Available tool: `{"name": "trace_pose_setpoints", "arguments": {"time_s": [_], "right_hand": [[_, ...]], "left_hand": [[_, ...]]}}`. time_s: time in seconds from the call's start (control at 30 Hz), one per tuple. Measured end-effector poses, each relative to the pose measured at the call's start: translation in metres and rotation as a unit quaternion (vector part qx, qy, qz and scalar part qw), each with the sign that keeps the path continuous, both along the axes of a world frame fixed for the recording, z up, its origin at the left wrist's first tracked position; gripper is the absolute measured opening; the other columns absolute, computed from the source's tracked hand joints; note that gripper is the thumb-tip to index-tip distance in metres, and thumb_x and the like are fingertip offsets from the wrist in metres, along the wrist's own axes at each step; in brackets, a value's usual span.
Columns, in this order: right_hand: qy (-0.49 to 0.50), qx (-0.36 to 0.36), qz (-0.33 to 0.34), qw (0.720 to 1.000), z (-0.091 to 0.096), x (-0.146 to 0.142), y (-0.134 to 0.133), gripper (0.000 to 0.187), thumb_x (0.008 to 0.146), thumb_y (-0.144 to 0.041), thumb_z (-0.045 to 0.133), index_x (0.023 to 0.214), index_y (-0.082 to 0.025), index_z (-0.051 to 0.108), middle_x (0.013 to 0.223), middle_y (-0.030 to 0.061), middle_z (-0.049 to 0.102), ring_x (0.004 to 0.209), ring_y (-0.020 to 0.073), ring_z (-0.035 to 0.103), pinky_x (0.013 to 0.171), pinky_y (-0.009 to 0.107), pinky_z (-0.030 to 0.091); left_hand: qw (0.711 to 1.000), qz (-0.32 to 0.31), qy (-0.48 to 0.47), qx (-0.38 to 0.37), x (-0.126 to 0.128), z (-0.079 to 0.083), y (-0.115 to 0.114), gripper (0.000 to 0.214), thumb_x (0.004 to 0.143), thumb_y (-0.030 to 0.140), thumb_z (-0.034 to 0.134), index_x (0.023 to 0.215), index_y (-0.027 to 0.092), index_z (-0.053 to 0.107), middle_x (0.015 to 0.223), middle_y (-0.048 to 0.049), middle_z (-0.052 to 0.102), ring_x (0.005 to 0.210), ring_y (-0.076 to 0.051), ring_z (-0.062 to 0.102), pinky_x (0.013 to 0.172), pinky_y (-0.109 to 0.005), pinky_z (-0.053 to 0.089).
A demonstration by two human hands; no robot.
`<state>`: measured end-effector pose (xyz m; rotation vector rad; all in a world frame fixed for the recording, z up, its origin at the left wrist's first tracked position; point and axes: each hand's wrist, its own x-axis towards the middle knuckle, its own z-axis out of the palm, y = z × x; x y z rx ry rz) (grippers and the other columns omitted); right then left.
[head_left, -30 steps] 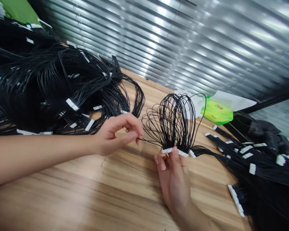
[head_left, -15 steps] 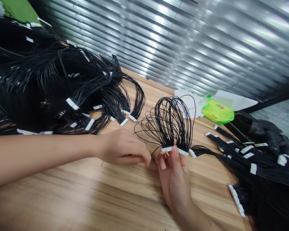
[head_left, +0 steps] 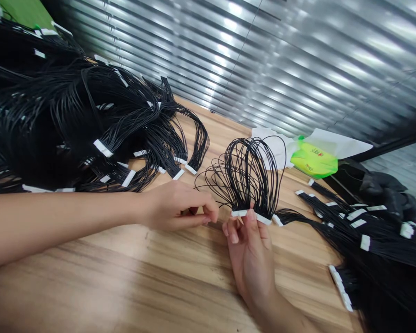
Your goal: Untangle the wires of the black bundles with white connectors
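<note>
You hold a looped wire bundle (head_left: 246, 171) upright over the wooden table (head_left: 142, 277), with both hands close together.

The black loops fan upward from the white connectors (head_left: 240, 213) at their base. Your right hand (head_left: 251, 259) has them clamped between thumb and fingers, palm facing you. Your left hand (head_left: 175, 208) rests low just left of the connectors. Its fingertips (head_left: 211, 213) are pressed together, and you cannot tell whether a strand lies between them. A large heap of black harnesses (head_left: 55, 125) covers the table's left side behind your forearm. A second heap (head_left: 374, 249) lies at the right, touching the bundle's trailing wires. Beyond the bundle a green packet (head_left: 314, 159) sits on white paper (head_left: 336, 144), near the ribbed metal shutter (head_left: 263, 60).
</note>
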<state>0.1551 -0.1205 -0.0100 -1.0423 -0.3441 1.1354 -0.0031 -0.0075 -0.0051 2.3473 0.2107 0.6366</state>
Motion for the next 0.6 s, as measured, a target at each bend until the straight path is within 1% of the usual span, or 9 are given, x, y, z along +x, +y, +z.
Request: {"name": "trace_pose_setpoints", "arguments": {"time_s": [0.1,0.17,0.23,0.3,0.4,0.5,0.57,0.6], "right_hand": [[-0.002,0.001,0.005,1.000,-0.0008,-0.0007,-0.0006,0.020,0.075,-0.038,0.075,0.071,-0.023,0.062,0.050,-0.0095,0.046,0.047,0.0068,0.039,0.053,0.022,0.038],[-0.005,0.001,0.007,1.000,-0.0012,-0.0011,-0.0011,0.019,0.076,-0.038,0.075,0.074,-0.023,0.062,0.050,-0.0093,0.047,0.048,0.0072,0.039,0.053,0.022,0.037],[0.002,-0.002,-0.002,1.000,-0.0007,-0.0009,-0.0010,0.020,0.075,-0.039,0.076,0.075,-0.023,0.062,0.051,-0.0091,0.048,0.047,0.0071,0.038,0.053,0.022,0.037],[0.029,-0.010,-0.022,0.999,0.0010,0.0005,0.0001,0.024,0.071,-0.040,0.078,0.073,-0.023,0.061,0.053,-0.0094,0.048,0.047,0.0064,0.036,0.055,0.022,0.039],[0.096,-0.019,-0.041,0.994,0.0041,0.0046,0.0036,0.028,0.070,-0.040,0.079,0.068,-0.021,0.058,0.062,-0.0086,0.051,0.046,0.0049,0.032,0.055,0.022,0.041],[0.136,-0.015,-0.024,0.990,0.0045,0.0083,0.0059,0.023,0.075,-0.038,0.075,0.070,-0.021,0.060,0.072,-0.0074,0.055,0.047,0.0047,0.031,0.055,0.022,0.041],[0.128,-0.006,0.002,0.992,0.0032,0.0082,0.0046,0.023,0.077,-0.040,0.073,0.070,-0.022,0.061,0.072,-0.0068,0.054,0.048,0.0055,0.033,0.058,0.024,0.043],[0.114,0.000,0.017,0.993,0.0023,0.0072,0.0031,0.025,0.076,-0.042,0.073,0.068,-0.022,0.061,0.069,-0.0066,0.053,0.049,0.0061,0.034,0.060,0.024,0.043]], "left_hand": [[1.000,-0.027,-0.001,-0.008,-0.0005,-0.0008,0.0010,0.008,0.088,0.018,0.053,0.091,0.020,0.059,0.071,0.0009,0.066,0.058,-0.008,0.056,0.056,-0.018,0.041],[0.998,-0.062,0.009,-0.020,-0.0009,0.0002,0.0012,0.012,0.087,0.013,0.050,0.090,0.020,0.059,0.068,0.0010,0.065,0.059,-0.009,0.057,0.058,-0.019,0.042],[0.996,-0.075,0.029,-0.044,-0.0008,0.0024,0.0009,0.018,0.086,0.008,0.045,0.091,0.019,0.058,0.069,0.0012,0.065,0.061,-0.009,0.057,0.061,-0.020,0.043],[0.994,-0.051,0.048,-0.081,0.0000,0.0049,0.0006,0.020,0.086,0.006,0.040,0.090,0.018,0.056,0.075,0.0008,0.067,0.066,-0.008,0.059,0.064,-0.018,0.043],[0.990,0.014,0.072,-0.120,0.0023,0.0070,0.0013,0.016,0.089,0.009,0.039,0.090,0.018,0.053,0.081,0.0009,0.069,0.073,-0.008,0.062,0.068,-0.017,0.044],[0.980,0.072,0.097,-0.159,0.0046,0.0060,0.0033,0.015,0.094,0.018,0.039,0.102,0.018,0.052,0.082,0.0021,0.071,0.077,-0.009,0.064,0.073,-0.019,0.044],[0.973,0.104,0.107,-0.176,0.0052,0.0040,0.0044,0.019,0.095,0.022,0.040,0.108,0.018,0.053,0.086,0.0017,0.071,0.081,-0.009,0.065,0.074,-0.019,0.046],[0.972,0.117,0.111,-0.170,0.0051,0.0027,0.0046,0.020,0.094,0.022,0.043,0.110,0.018,0.055,0.090,0.0011,0.071,0.083,-0.010,0.065,0.076,-0.020,0.046]]}}
